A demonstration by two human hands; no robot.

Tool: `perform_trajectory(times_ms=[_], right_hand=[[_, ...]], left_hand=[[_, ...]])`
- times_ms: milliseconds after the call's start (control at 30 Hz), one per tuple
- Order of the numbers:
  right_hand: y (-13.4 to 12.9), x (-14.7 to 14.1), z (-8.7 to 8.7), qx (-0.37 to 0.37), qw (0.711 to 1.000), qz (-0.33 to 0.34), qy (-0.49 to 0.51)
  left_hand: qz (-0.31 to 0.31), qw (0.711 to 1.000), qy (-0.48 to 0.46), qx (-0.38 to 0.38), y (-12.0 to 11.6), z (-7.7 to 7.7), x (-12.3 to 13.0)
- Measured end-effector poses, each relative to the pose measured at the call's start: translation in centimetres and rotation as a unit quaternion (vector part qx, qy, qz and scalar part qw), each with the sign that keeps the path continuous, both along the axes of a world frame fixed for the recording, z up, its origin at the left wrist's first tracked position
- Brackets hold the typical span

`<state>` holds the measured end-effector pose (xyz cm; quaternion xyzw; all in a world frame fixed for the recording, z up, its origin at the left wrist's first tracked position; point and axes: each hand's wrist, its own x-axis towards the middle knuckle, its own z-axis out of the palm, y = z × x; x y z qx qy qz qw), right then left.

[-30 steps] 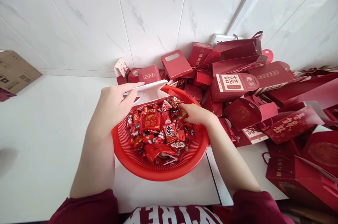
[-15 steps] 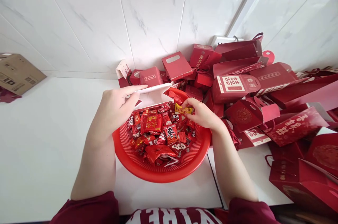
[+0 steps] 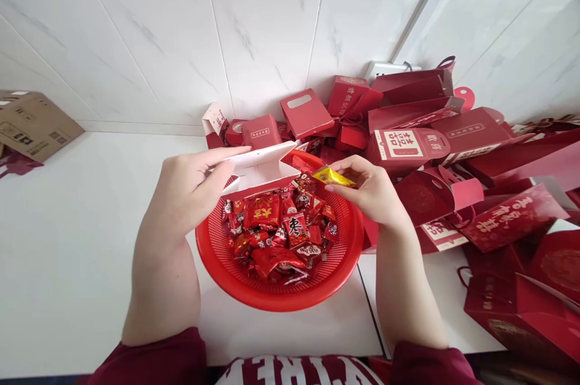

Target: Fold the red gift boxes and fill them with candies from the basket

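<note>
My left hand (image 3: 193,188) grips the left end of a small paper gift box (image 3: 260,170), white inside and red outside, with its mouth gaping. It is held tilted over the far side of a red plastic basket (image 3: 278,300). Between thumb and fingers, my right hand (image 3: 367,188) pinches a yellow-wrapped candy (image 3: 333,176) above the basket's right rim, a short way right of the box. Many red-wrapped candies (image 3: 263,211) fill the basket below both hands. What lies deep inside the box is hidden.
Red gift boxes (image 3: 408,144) are heaped along the wall and down the right side, several with handles or ribbons. A brown cardboard carton (image 3: 38,126) sits at the far left of the white table (image 3: 90,240). A white power strip (image 3: 383,69) lies behind the heap.
My right hand has lifted the yellow-wrapped candy out of the basket, up and to the right. In my left hand, the gift box has tipped slightly, showing more of its red outer side.
</note>
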<state>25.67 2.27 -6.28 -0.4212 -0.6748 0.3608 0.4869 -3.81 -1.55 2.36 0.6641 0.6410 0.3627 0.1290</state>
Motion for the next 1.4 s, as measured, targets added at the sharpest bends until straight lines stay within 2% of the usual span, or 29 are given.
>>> perform_trajectory(times_ms=[133, 200, 300, 367, 433, 533, 600, 667, 733, 867, 933, 1033, 1100, 1233, 1333, 1400], right_hand=[[0.1, -0.2, 0.1, 0.009, 0.999, -0.030, -0.009], [0.2, -0.4, 0.0, 0.024, 0.995, -0.075, -0.056], [0.6, -0.7, -0.3, 0.110, 0.961, -0.194, -0.165], [0.8, -1.0, -0.6, 0.153, 0.943, -0.211, -0.207], [1.0, -1.3, -0.8, 0.143, 0.955, -0.155, -0.211], [1.4, -2.1, -1.5, 0.079, 0.967, 0.001, -0.243], [1.7, -2.5, -2.0, 0.047, 0.944, 0.106, -0.309], [2.0, -2.7, -2.6, 0.026, 0.914, 0.171, -0.367], [2.1, -2.8, -2.9, 0.003, 0.898, 0.183, -0.400], [1.8, -2.4, -2.6, -0.032, 0.896, 0.134, -0.423], [1.2, -2.0, -1.7, -0.026, 0.908, 0.106, -0.405], [0.1, -0.9, 0.2, 0.017, 0.948, 0.058, -0.312], [-0.9, -0.3, 1.4, 0.058, 0.966, 0.009, -0.253], [-2.4, 0.0, 3.5, 0.125, 0.970, -0.086, -0.191], [-2.7, -1.3, 4.9, 0.200, 0.970, -0.079, -0.112], [-2.4, -2.8, 5.8, 0.277, 0.957, -0.061, -0.066]], left_hand=[[0.023, 1.000, -0.008, -0.014, 0.2, 0.3, -0.1], [0.032, 0.999, -0.005, -0.013, 0.2, 0.4, 0.0], [0.042, 0.999, -0.002, -0.004, 0.1, 0.5, 0.1], [0.047, 0.999, 0.002, -0.004, 0.2, 0.5, 0.0], [0.044, 0.999, 0.009, -0.013, 0.3, 0.5, -0.1], [0.034, 0.999, 0.025, -0.019, 0.6, 0.4, -0.2], [0.031, 0.999, 0.032, -0.012, 0.7, 0.1, -0.2], [0.026, 0.999, 0.027, -0.006, 0.8, -0.2, -0.1], [0.013, 1.000, 0.019, 0.000, 1.0, -0.4, 0.0], [-0.004, 1.000, 0.009, -0.008, 1.1, -0.6, 0.4], [0.013, 1.000, -0.003, -0.012, 1.0, -0.5, 0.7], [0.036, 0.999, -0.024, -0.005, 0.7, -0.3, 1.1], [0.051, 0.998, -0.039, 0.004, 0.5, -0.1, 1.1], [0.070, 0.996, -0.049, 0.009, 0.6, 0.1, 0.8], [0.053, 0.997, -0.041, -0.024, 0.9, -0.2, 0.3], [0.025, 0.998, -0.036, -0.047, 1.1, -0.5, 0.2]])
